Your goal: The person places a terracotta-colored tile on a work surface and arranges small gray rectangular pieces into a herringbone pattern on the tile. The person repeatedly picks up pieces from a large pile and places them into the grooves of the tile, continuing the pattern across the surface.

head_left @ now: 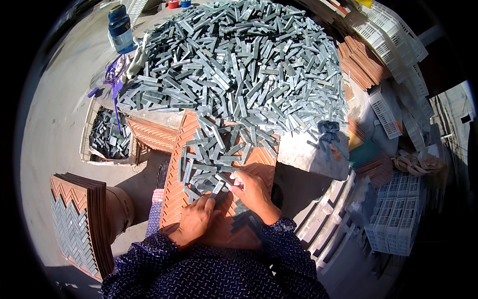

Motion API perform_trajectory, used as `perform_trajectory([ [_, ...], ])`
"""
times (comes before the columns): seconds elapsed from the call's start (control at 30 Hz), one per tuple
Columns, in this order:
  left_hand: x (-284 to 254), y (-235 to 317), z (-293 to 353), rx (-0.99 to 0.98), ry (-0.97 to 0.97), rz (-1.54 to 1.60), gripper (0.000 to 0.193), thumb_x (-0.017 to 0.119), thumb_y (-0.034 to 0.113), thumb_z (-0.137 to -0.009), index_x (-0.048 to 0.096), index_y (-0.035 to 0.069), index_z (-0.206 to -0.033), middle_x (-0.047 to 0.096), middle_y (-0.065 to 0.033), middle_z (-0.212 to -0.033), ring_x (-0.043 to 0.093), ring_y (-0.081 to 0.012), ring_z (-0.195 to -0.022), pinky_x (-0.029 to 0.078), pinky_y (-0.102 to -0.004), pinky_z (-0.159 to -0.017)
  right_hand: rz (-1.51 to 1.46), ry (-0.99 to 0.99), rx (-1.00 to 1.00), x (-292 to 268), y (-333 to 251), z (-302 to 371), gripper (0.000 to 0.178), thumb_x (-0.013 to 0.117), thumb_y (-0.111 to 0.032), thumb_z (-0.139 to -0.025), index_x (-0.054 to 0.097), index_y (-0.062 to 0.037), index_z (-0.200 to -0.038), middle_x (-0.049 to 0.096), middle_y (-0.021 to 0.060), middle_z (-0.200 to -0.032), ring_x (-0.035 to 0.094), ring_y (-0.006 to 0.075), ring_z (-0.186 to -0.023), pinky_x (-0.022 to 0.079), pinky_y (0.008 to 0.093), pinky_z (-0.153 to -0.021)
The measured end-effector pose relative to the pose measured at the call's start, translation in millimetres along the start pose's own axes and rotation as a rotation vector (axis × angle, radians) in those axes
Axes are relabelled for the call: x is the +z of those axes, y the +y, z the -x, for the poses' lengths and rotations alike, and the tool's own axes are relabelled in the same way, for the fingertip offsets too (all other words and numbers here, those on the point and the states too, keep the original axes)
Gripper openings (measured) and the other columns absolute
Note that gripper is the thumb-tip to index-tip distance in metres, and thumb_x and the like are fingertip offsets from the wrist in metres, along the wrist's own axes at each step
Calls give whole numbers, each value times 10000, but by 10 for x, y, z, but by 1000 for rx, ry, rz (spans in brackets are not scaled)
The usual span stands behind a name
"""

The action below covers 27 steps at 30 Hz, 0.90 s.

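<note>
An orange-brown mould board (174,179) with herringbone ridges lies in front of me, with a loose heap of grey stone strips (219,144) on its far half. Near its close right corner, several dark strips (244,222) sit in a herringbone pattern, partly in shadow. My left hand (195,219) is closed low over the board, a short grey strip (217,188) at its fingertips. Just to the right, my right hand (253,193) pinches the end of another strip (225,179) at the heap's near edge. Its fingertips are partly hidden.
Beyond the board rises a big pile of grey strips (249,60). At left stand a crate of strips (110,137), a stack of boards (82,224) and a blue bottle (120,30). White plastic crates (396,214) and more orange boards (362,62) line the right.
</note>
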<state>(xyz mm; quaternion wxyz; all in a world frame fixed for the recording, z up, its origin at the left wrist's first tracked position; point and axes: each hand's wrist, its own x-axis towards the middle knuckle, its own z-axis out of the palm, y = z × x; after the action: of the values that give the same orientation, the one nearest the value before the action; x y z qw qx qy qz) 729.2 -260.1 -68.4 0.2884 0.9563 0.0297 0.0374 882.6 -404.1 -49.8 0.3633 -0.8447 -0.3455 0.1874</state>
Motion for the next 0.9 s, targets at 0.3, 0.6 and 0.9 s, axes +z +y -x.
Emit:
perform_trajectory([
  [0.3,11,-132,79,37,142,51,253,682,166,-788,584,54,-993,604,-104,-920,626,-283,-787,512,-374,-620,343,147,-261,-136,34,141,221,693,-41,-747,593,-15,-942,592,144,-982,588,345,-900,484,406,-743],
  [0.6,11,-48,52,39,102,55,274,675,166,-790,584,40,-1016,605,-123,-978,619,-309,-812,511,-391,-642,266,30,-236,-234,158,61,156,620,-48,-783,595,-20,-935,572,97,-939,590,308,-905,488,403,-753],
  [0.9,17,24,5,62,128,-13,264,661,199,-812,591,69,-1031,588,-79,-972,620,-256,-824,521,-349,-659,457,59,-377,-556,301,23,108,579,-40,-787,618,-39,-888,573,89,-884,590,288,-884,490,385,-745],
])
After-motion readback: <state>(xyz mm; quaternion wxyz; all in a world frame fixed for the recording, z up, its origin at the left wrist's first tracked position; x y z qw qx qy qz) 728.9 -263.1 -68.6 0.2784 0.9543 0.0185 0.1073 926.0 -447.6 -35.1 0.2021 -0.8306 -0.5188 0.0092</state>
